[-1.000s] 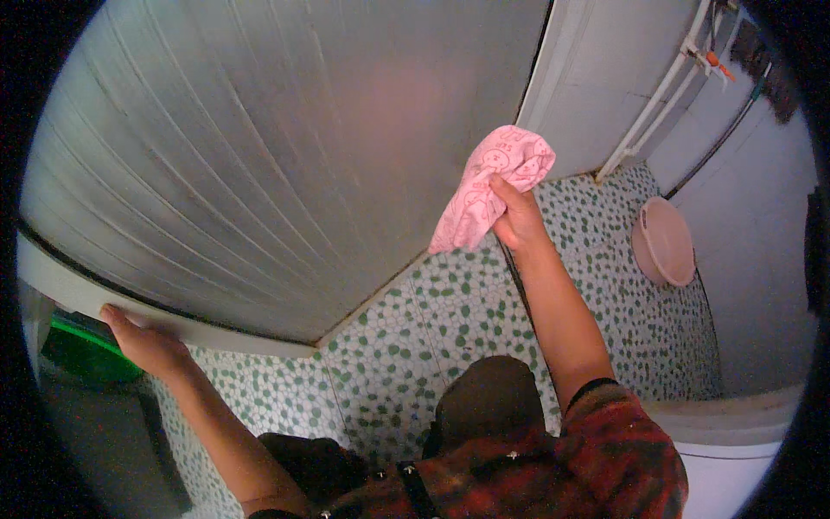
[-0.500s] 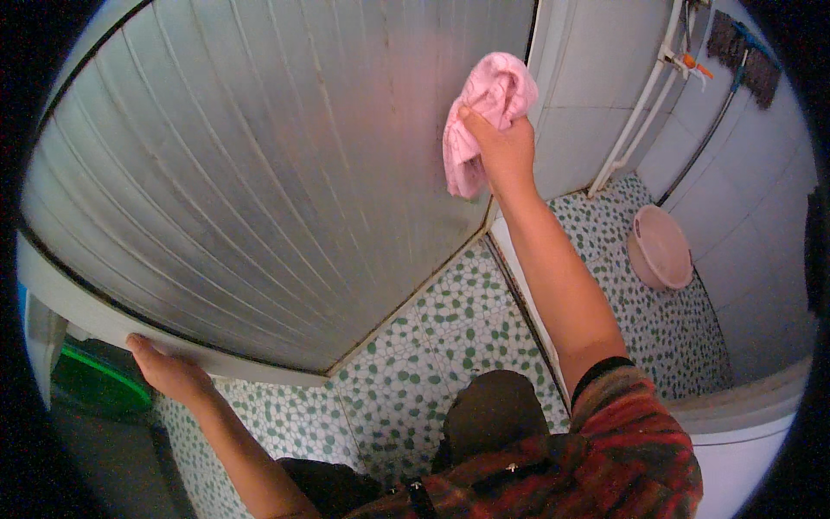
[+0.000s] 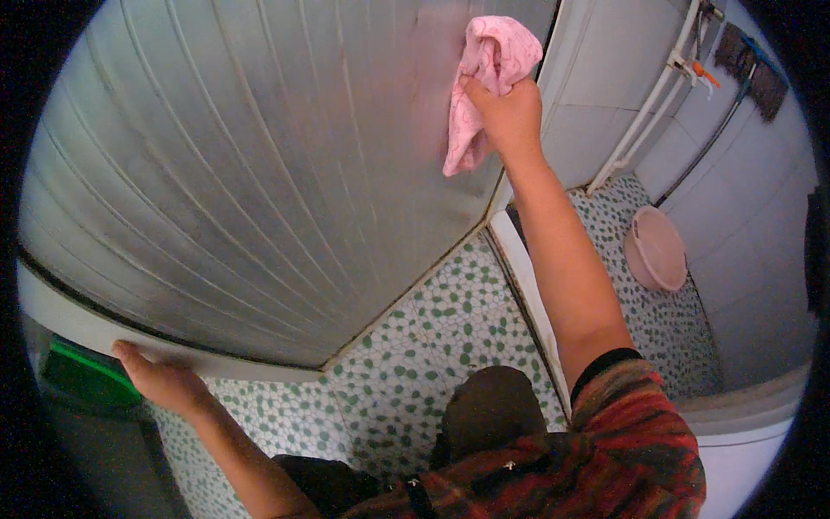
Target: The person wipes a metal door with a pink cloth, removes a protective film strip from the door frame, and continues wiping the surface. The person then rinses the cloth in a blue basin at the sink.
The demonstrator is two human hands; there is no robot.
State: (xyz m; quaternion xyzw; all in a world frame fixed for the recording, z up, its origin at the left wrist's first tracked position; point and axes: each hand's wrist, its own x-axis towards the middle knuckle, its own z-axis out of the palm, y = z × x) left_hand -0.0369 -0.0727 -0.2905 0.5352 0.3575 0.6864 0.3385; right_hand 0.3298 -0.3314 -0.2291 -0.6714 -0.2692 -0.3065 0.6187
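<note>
A ribbed, greyish door panel (image 3: 285,190) in a white frame fills the upper left. My right hand (image 3: 512,117) is closed around a bunched pink cloth (image 3: 462,130), pressed to the panel near its edge by the wall. Dark lines run along the panel's border and some ribs. At the lower left, my left hand (image 3: 164,381) grips the door's white frame edge (image 3: 251,366); the thumb lies on the near side and the other fingers are hidden behind it.
A pink plastic basin (image 3: 655,249) sits on the pebble-patterned floor at the right. Behind it a mop (image 3: 750,69) leans against the tiled wall, beside white pipes (image 3: 644,112) with an orange-handled valve. A raised white threshold (image 3: 526,285) crosses the floor. Something green (image 3: 86,372) stands behind the door.
My right hand has slid the pink cloth upward along the panel. The left hand keeps its hold on the frame, shifted slightly left in the picture.
</note>
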